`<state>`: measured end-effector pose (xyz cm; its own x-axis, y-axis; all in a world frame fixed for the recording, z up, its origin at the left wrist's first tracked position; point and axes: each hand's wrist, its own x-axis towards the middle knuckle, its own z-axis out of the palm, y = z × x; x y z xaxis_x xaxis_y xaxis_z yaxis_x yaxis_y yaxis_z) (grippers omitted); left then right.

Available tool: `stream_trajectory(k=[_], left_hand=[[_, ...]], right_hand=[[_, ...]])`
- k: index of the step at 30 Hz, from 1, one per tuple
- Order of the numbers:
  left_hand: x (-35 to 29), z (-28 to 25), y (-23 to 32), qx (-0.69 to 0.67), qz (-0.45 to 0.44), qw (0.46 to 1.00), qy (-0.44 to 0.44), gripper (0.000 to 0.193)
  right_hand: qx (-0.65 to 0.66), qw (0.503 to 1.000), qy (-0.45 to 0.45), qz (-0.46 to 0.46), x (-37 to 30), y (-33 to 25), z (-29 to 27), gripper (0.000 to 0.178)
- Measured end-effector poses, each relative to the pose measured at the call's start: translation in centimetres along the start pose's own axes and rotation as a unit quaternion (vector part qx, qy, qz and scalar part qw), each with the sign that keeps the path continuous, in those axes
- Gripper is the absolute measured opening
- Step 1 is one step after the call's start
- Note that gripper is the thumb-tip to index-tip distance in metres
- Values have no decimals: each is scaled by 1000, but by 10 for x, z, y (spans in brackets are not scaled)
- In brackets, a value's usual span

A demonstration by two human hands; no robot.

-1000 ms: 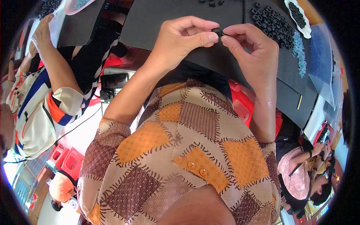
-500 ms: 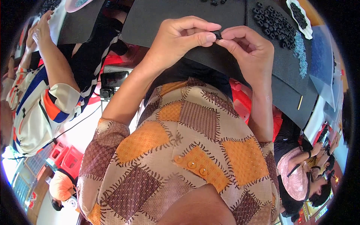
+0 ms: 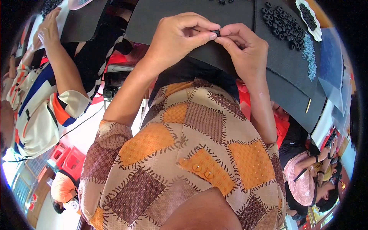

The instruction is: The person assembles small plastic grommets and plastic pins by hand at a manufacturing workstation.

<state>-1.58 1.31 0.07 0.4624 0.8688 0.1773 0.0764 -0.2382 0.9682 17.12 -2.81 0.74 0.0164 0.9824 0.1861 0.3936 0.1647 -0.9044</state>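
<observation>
Over the dark table, the fingertips of my two hands meet around a small black ring-shaped piece [image 3: 217, 33]. My left hand [image 3: 184, 30] pinches it between thumb and forefinger from the left. From the right, my right hand [image 3: 245, 42] closes thumb and forefinger on its other side, where the fingers partly cover it. To the right of my hands lies a pile of black ring-shaped pieces [image 3: 281, 25], with small pale-blue beads [image 3: 309, 57] heaped along its right edge.
A white scalloped dish [image 3: 317, 33] of black pieces stands at the far right, beside a clear plastic bag [image 3: 331, 57]. A thin gold stick [image 3: 308, 105] lies near the table's right edge. Another person's arm [image 3: 61, 65] is at the left; more people sit at the right.
Both hands have shifted slightly left, the right one more, with the black piece still between the fingertips. More of the piece's side shows now. The other person's arm at the left moved a little.
</observation>
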Motion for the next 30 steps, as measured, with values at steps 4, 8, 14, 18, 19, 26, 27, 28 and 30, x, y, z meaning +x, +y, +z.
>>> stream_trajectory(k=[4,8,14,18,19,26,27,28,30], left_hand=[[-4,-1,-1,21,-7,1000,0,21],[-2,-1,1,-57,-64,996,10,24],[-3,3,-6,-356,-132,925,24,24],[-3,11,-5,-439,-137,887,24,23],[-2,12,-4,-469,-135,872,22,23],[-2,13,-5,-475,-129,871,6,24],[-2,13,-4,-470,-134,872,6,24],[-2,13,-3,-465,-140,874,6,24],[-3,14,-3,-472,-144,870,4,24]], right_hand=[[-24,999,7,-28,-3,3,6,13],[83,996,6,26,-4,2,6,13],[79,995,39,-48,-3,-16,3,11],[138,989,44,-8,-7,-24,2,11],[150,988,44,8,-8,-26,1,12],[157,987,31,26,-9,-26,-6,14],[157,987,31,25,-9,-26,-7,14],[148,988,33,22,-9,-26,-8,14],[139,990,35,19,-9,-26,-9,14]])
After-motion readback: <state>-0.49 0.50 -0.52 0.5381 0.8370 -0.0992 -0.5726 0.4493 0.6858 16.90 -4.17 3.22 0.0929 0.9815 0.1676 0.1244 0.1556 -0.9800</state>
